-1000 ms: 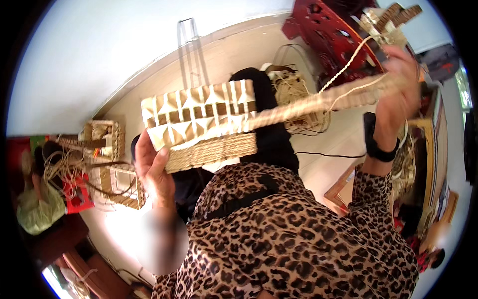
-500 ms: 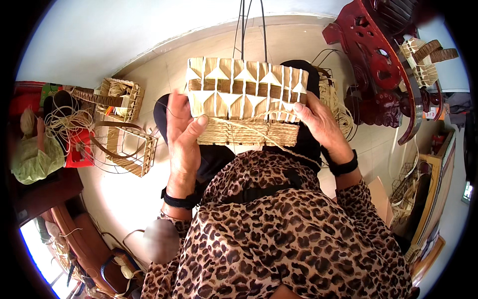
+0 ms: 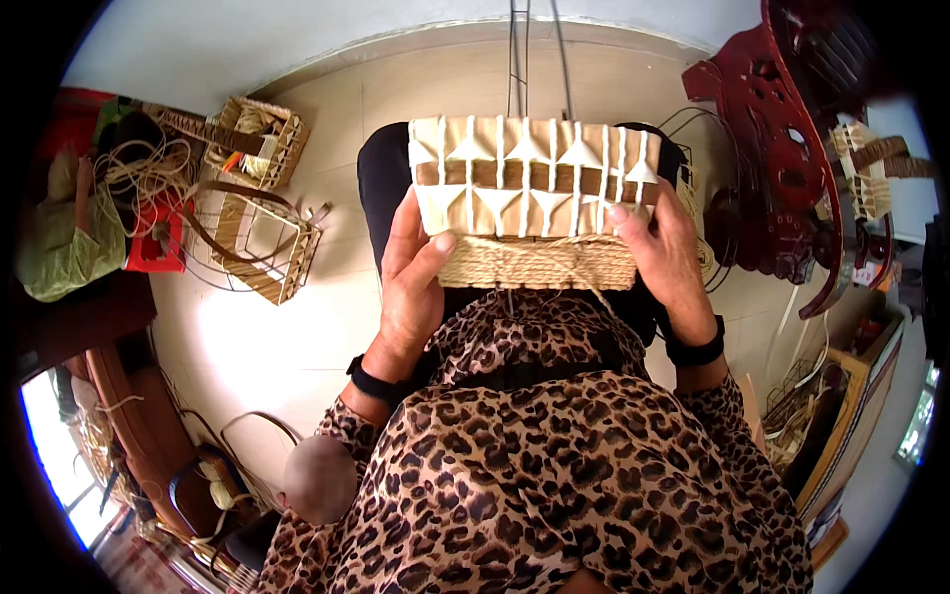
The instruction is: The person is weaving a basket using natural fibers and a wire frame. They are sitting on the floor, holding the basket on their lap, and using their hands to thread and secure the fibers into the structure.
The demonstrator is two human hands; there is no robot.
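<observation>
A woven basket (image 3: 534,176) rests over my lap. It has tan panels, a brown middle band, white upright strips and folded white triangles. Its nearer face (image 3: 524,265) is wound in straw-coloured cord, with a loose strand of twisted cord (image 3: 566,255) slanting over it. My left hand (image 3: 414,282) grips the left end, thumb on the near edge and fingers behind. At the right end, my right hand (image 3: 665,243) holds the basket with its thumb on the patterned face. Dark wires (image 3: 519,64) rise beyond the basket's far side.
Left on the tiled floor stand a small basket (image 3: 287,148) and a wire-framed one with a brown handle (image 3: 272,282). A red carved wooden seat (image 3: 767,148) stands far right, with another basket (image 3: 861,183) by it. Loose fibre (image 3: 143,173) lies far left.
The basket sits farther right in the picture, along with both hands. My left fingers, spread beside the basket before, now close round its left end. My right hand keeps its hold.
</observation>
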